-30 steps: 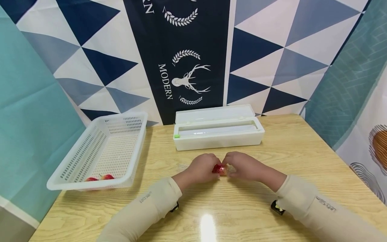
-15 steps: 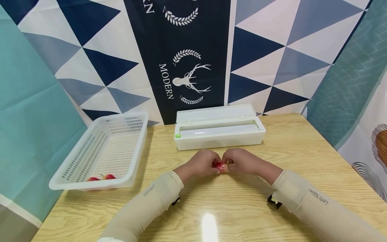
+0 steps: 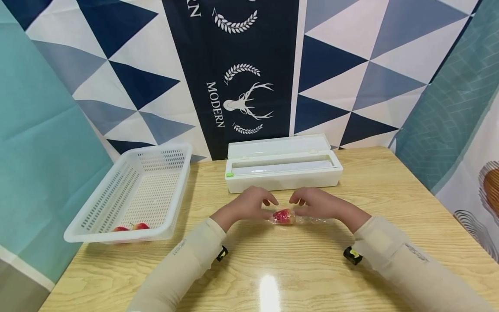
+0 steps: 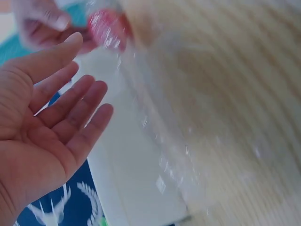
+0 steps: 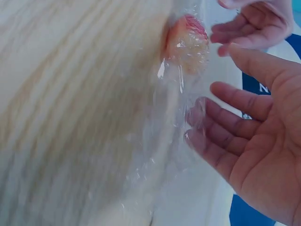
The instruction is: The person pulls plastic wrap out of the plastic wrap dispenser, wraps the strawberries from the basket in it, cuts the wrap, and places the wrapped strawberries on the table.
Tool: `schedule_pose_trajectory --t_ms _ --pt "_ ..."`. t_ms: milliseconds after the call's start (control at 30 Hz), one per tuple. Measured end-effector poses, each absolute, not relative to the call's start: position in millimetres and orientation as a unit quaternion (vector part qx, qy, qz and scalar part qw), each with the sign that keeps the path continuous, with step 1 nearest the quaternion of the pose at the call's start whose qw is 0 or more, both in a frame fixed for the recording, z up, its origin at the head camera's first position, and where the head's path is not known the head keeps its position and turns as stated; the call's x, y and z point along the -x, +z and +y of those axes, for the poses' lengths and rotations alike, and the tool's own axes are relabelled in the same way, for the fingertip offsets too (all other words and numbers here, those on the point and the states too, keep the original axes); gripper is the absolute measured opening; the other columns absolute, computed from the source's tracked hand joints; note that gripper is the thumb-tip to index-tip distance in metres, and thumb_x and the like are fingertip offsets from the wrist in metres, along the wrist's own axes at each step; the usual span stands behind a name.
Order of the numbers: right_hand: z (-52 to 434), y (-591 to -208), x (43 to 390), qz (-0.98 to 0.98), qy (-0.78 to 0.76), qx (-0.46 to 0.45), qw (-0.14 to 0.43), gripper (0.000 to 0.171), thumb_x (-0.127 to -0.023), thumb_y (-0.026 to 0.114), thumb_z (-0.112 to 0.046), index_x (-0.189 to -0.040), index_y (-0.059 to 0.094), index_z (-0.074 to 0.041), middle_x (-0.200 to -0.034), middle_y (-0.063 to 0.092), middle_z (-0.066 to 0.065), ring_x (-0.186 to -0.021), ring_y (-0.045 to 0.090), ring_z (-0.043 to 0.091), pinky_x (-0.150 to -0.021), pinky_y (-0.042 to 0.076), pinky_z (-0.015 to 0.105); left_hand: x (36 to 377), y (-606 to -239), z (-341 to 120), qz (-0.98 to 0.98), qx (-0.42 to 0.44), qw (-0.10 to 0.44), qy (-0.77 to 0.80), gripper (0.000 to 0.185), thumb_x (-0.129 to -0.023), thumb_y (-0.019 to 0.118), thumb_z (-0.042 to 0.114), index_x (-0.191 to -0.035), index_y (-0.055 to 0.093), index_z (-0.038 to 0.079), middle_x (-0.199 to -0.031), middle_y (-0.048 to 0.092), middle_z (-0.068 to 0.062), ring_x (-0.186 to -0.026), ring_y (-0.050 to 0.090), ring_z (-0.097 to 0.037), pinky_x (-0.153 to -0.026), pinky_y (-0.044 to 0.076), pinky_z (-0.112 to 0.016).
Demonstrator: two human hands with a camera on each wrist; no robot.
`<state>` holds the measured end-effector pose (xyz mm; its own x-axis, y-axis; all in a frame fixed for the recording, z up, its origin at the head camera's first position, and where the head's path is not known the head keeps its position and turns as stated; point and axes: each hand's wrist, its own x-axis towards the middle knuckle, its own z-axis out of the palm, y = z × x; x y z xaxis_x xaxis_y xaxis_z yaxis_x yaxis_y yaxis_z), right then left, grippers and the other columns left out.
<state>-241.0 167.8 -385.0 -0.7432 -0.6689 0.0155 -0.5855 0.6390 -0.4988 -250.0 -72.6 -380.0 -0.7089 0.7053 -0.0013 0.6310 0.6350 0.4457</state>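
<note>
Small red fruit (image 3: pixel 283 216) wrapped in clear cling film (image 3: pixel 308 220), lying on wooden table (image 3: pixel 304 268) just in front of white film dispenser box (image 3: pixel 283 169), between both hands. Left hand (image 3: pixel 249 206) open, fingers straight & spread, hovering just left of fruit, holding nothing; same in left wrist view, palm (image 4: pixel 44 122) bare, fingers relaxed, fruit (image 4: pixel 107 28) blurred beyond fingertips, film (image 4: pixel 160 141) trailing across table toward camera. Right hand (image 3: pixel 315 203) also open, fingers loose, just right of fruit, not gripping it; in right wrist view, fingers (image 5: pixel 221 127) extended, lower ones up against crumpled film (image 5: pixel 178 117), actual contact hard to tell w/ the blur. Fruit (image 5: pixel 187 41) there seen shiny under wrap, other hand's fingers close above it. Dispenser lid up, roll slot visible. White perforated basket (image 3: pixel 132 195) at table's left, well apart from hands, w/ two red fruits (image 3: pixel 130 227) at its near edge. Beige sleeves (image 3: pixel 183 264) on both forearms. Backdrop: blue/white triangle cloth w/ deer print & "MODERN" lettering (image 3: pixel 241 104).
</note>
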Motion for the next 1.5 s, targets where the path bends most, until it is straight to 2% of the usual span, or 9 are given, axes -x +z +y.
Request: schedule_pose_trajectory --t_ms 200,400,600,700,867,1000,1167,1367,1500 --pt "154.9 -395.3 243.2 0.904 -0.221 0.341 0.132 0.028 -0.1 0.057 -0.023 -0.109 0.067 0.002 -0.1 0.065 0.005 -0.093 0.061 0.02 -0.082 0.05 0.04 258.7 -379.0 -92.2 0.892 -0.351 0.104 0.265 0.029 -0.084 0.077 0.015 -0.11 0.072 0.002 -0.108 0.07 -0.008 -0.097 0.065 -0.02 -0.083 0.05 -0.026" --pt "148.3 -393.7 241.4 0.902 -0.218 0.345 0.139 0.014 -0.095 0.061 -0.016 -0.097 0.068 -0.004 -0.084 0.06 -0.003 -0.074 0.052 0.011 -0.068 0.045 0.031 260.3 -384.6 -103.5 0.882 -0.349 0.098 0.301 0.021 -0.088 0.073 0.016 -0.103 0.072 0.001 -0.095 0.071 -0.005 -0.086 0.064 -0.012 -0.08 0.051 -0.025" --pt "148.3 -395.3 238.7 0.899 -0.234 0.348 0.13 0.012 -0.092 0.066 -0.016 -0.095 0.066 -0.005 -0.08 0.054 -0.002 -0.072 0.047 0.012 -0.064 0.04 0.029 256.1 -385.5 -110.2 0.887 -0.314 0.093 0.326 0.014 -0.091 0.071 0.016 -0.099 0.073 0.005 -0.088 0.069 0.002 -0.081 0.061 -0.007 -0.075 0.051 -0.024" --pt "149.4 -394.7 237.6 0.898 -0.25 0.344 0.113 0.015 -0.093 0.067 -0.019 -0.099 0.065 -0.004 -0.082 0.053 -0.001 -0.073 0.046 0.012 -0.064 0.04 0.029 250.5 -381.0 -110.8 0.902 -0.276 0.055 0.328 0.009 -0.09 0.07 0.016 -0.093 0.074 0.008 -0.083 0.068 0.004 -0.075 0.059 -0.008 -0.07 0.05 -0.025" --pt "151.9 -381.7 235.1 0.894 -0.308 0.323 0.044 0.022 -0.09 0.071 -0.021 -0.101 0.065 -0.002 -0.083 0.056 0.001 -0.075 0.049 0.015 -0.064 0.043 0.029 232.2 -366.3 -104.6 0.9 -0.218 -0.003 0.378 0.009 -0.091 0.07 0.015 -0.09 0.076 0.008 -0.078 0.067 0.002 -0.069 0.059 -0.009 -0.064 0.05 -0.025" --pt "151.2 -369.3 231.9 0.881 -0.364 0.303 0.002 0.027 -0.088 0.074 -0.022 -0.105 0.065 -0.003 -0.089 0.058 0.002 -0.078 0.05 0.018 -0.065 0.045 0.029 214.9 -358.8 -93.6 0.881 -0.211 -0.044 0.421 0.013 -0.092 0.068 0.011 -0.1 0.076 0.005 -0.091 0.072 -0.003 -0.076 0.063 -0.011 -0.066 0.052 -0.023" --pt "144.3 -360.7 223.5 0.861 -0.408 0.303 -0.026 0.028 -0.086 0.076 -0.02 -0.109 0.066 -0.007 -0.096 0.06 0.001 -0.083 0.053 0.019 -0.073 0.05 0.03 199.7 -358.1 -80.6 0.869 -0.201 -0.094 0.443 0.022 -0.091 0.069 0.011 -0.112 0.072 0.003 -0.104 0.069 -0.006 -0.09 0.066 -0.014 -0.075 0.053 -0.02" --pt "138.7 -353.1 214.5 0.843 -0.417 0.334 -0.062 0.029 -0.085 0.077 -0.018 -0.111 0.067 -0.009 -0.099 0.061 -0.002 -0.087 0.056 0.016 -0.081 0.053 0.04 195.2 -355.8 -76.4 0.838 -0.214 -0.104 0.49 0.03 -0.085 0.077 0.012 -0.111 0.07 -0.001 -0.11 0.065 -0.009 -0.096 0.066 -0.019 -0.077 0.054 -0.021" --pt "137.9 -352.0 212.5 0.831 -0.413 0.362 -0.085 0.031 -0.082 0.078 -0.015 -0.111 0.067 -0.009 -0.101 0.062 -0.003 -0.089 0.057 0.014 -0.081 0.054 0.042 195.9 -356.2 -76.4 0.833 -0.224 -0.081 0.499 0.031 -0.084 0.078 0.012 -0.112 0.072 0.0 -0.112 0.067 -0.008 -0.099 0.066 -0.018 -0.079 0.054 -0.022"
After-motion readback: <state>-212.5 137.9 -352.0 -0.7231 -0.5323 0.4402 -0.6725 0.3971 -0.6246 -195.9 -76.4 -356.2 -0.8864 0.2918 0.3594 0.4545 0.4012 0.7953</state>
